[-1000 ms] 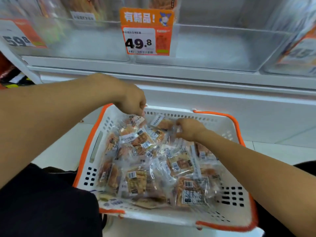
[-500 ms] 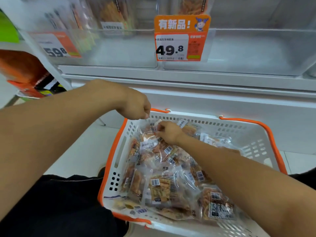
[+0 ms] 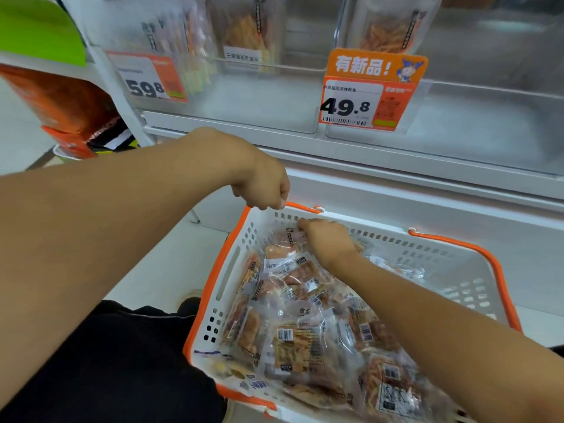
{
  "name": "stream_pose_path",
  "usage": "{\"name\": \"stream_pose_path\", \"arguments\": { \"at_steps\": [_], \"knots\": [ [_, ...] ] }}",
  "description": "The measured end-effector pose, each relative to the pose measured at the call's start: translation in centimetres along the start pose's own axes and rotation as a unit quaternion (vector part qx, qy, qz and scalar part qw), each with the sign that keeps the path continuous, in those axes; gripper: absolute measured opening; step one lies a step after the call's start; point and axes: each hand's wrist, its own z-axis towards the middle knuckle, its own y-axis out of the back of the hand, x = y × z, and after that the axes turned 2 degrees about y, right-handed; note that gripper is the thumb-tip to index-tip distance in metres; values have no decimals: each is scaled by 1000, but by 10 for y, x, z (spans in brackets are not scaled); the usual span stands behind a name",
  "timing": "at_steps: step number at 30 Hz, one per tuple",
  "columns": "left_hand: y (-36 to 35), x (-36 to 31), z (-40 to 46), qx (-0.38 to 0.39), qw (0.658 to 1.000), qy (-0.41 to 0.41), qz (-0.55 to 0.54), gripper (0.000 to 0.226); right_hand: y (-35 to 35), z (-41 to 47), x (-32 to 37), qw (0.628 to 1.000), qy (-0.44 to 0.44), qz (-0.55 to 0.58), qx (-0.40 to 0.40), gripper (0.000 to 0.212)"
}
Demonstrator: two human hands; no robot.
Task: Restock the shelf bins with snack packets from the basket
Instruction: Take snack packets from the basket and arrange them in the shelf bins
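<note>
We've got the left hand (image 3: 262, 190) curled into a fist round the basket (image 3: 467, 270) handle to steady it, so the right hand (image 3: 328, 241) can pinch a snack packet (image 3: 288, 236) at the far wall (clear shelf bins (image 3: 259, 99) wait just above).

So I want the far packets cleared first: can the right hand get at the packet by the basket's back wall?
Probably yes: the right hand already lies on that packet, nothing covering it; the left hand hovers aside.
</note>
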Motion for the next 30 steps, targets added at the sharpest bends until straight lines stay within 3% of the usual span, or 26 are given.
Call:
{"name": "stream_pose_path", "arguments": {
  "at_steps": [3,7,10,13,14,16,19,23,25,28,30],
  "knots": [
    [-2,0,-1,2,1000,2,7,30,1,-6,-8,999,-42,-6,-4,37],
    [-2,1,-1,7,1000,-1,7,32,9,-6,-9,998,-47,12,-42,16],
    [2,0,1,-28,1000,2,10,47,55,-6,-22,983,-11,183,-4,11],
    [9,-1,-1,-64,996,-34,-55,82,134,-23,-24,932,52,349,79,20],
    [13,-1,-3,-69,990,-63,-108,83,158,-33,-25,908,49,406,92,21],
    [24,-5,-9,-72,959,-127,-244,61,196,-52,-32,871,27,485,76,17],
    [38,-13,-21,-82,890,-199,-402,27,239,-72,-45,837,-10,546,22,12],
    [50,-36,-27,-117,740,-258,-610,23,292,-89,-72,769,-18,638,11,30],
    [54,-52,-27,-151,648,-257,-701,22,310,-98,-85,781,1,624,35,39],
    [61,-74,-26,-194,524,-241,-793,11,322,-105,-92,840,14,540,42,42],
    [67,-85,-25,-185,437,-233,-849,9,321,-102,-93,806,6,592,-10,37]
  ]
}}
